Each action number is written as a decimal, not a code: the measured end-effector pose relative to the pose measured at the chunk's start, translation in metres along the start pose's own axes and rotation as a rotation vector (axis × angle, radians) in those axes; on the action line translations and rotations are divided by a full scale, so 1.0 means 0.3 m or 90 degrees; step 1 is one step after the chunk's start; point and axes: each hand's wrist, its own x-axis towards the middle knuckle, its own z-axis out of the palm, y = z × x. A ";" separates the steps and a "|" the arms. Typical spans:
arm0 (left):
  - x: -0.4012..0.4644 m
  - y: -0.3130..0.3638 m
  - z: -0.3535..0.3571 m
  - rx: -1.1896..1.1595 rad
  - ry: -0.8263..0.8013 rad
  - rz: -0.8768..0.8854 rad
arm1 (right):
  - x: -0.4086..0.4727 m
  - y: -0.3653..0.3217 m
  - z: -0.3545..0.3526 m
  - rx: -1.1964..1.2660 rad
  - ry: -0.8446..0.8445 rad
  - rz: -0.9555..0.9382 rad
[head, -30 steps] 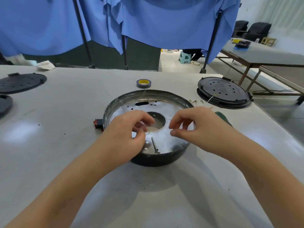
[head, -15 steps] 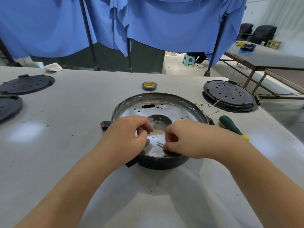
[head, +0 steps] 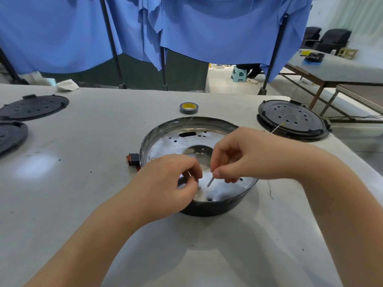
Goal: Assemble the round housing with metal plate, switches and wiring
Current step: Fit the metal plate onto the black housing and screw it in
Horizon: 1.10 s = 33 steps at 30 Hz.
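Evidently a fastening step: the round housing (head: pixel 199 162) sits mid-surface with the metal plate (head: pixel 176 141) seated inside. The right hand (head: pixel 244 154) pinches a thin screw-like pin (head: pixel 211 181), tilted over the plate; next it likely needs aligning with a hole. The left hand (head: pixel 172 179) curls beside it, its grip contents hidden.
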 end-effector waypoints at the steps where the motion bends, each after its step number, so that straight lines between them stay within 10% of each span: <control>1: 0.001 -0.001 0.000 0.009 -0.002 0.002 | 0.000 0.000 0.012 -0.007 -0.018 0.004; 33: 0.007 -0.009 0.011 0.082 0.012 0.034 | 0.007 0.028 0.082 -0.054 -0.069 -0.022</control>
